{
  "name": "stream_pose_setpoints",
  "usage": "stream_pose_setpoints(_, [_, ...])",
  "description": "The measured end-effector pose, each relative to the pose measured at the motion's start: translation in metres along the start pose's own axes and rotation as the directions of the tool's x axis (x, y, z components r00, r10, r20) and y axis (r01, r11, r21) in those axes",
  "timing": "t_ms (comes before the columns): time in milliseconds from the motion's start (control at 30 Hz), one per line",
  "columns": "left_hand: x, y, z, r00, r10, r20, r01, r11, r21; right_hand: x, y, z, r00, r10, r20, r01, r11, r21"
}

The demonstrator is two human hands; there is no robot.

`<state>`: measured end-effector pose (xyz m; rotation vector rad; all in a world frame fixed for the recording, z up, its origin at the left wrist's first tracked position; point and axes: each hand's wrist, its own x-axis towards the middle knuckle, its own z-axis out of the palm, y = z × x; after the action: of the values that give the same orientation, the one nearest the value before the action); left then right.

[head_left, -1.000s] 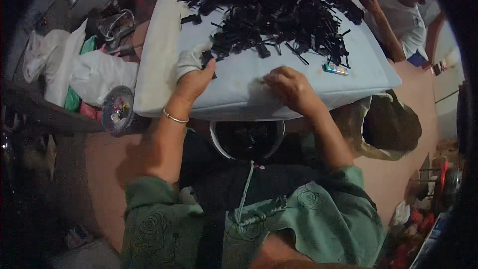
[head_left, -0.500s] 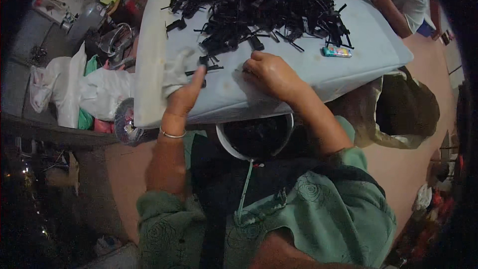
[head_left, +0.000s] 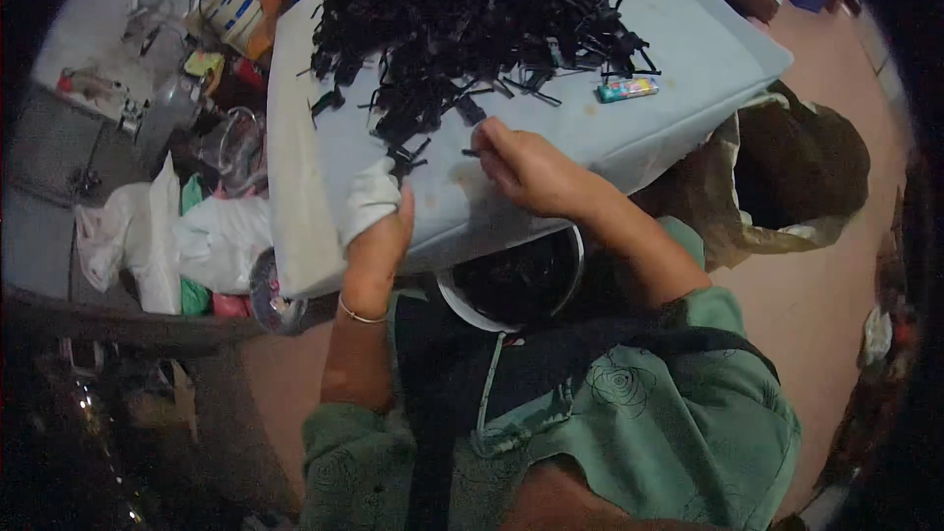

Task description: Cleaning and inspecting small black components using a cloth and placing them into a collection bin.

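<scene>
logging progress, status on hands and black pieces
Left hand, partly white-covered, at black piece. Right hand, dark sliver at fingertips. Black pile beyond both. Small colourful object clear of hands.

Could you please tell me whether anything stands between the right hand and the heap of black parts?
Nothing visible stands between the right hand and the near edge of the heap of black parts; the small colourful item lies off to the right, out of the way.
</scene>
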<state>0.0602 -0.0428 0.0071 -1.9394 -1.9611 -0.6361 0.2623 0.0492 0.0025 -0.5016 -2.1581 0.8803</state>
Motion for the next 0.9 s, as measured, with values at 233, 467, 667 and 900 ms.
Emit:
stream_pose_setpoints(233, [-0.001, -0.021, -0.017, 0.996, -0.09, -0.008, 0.089, 0.992, -0.092, 0.0, 0.0, -0.015, 1.0, -0.003, -0.013, 0.002, 0.996, -0.089])
stream_pose_setpoints(467, [0.001, 0.011, -0.031, 0.934, -0.317, 0.165, 0.349, 0.711, -0.61, -0.001, -0.022, -0.003, 0.986, -0.006, 0.164, -0.017, 0.99, 0.137])
stream_pose_setpoints(667, [0.018, 0.021, -0.002, 0.932, -0.282, 0.228, 0.335, 0.431, -0.838, 0.002, -0.004, 0.027, 0.959, -0.275, 0.064, 0.267, 0.957, 0.111])
stream_pose_setpoints(900, [0.053, 0.028, 0.011, 0.903, -0.378, 0.206, 0.353, 0.377, -0.856, 0.017, 0.006, 0.018, 1.0, -0.008, -0.014, 0.001, 0.91, -0.416])
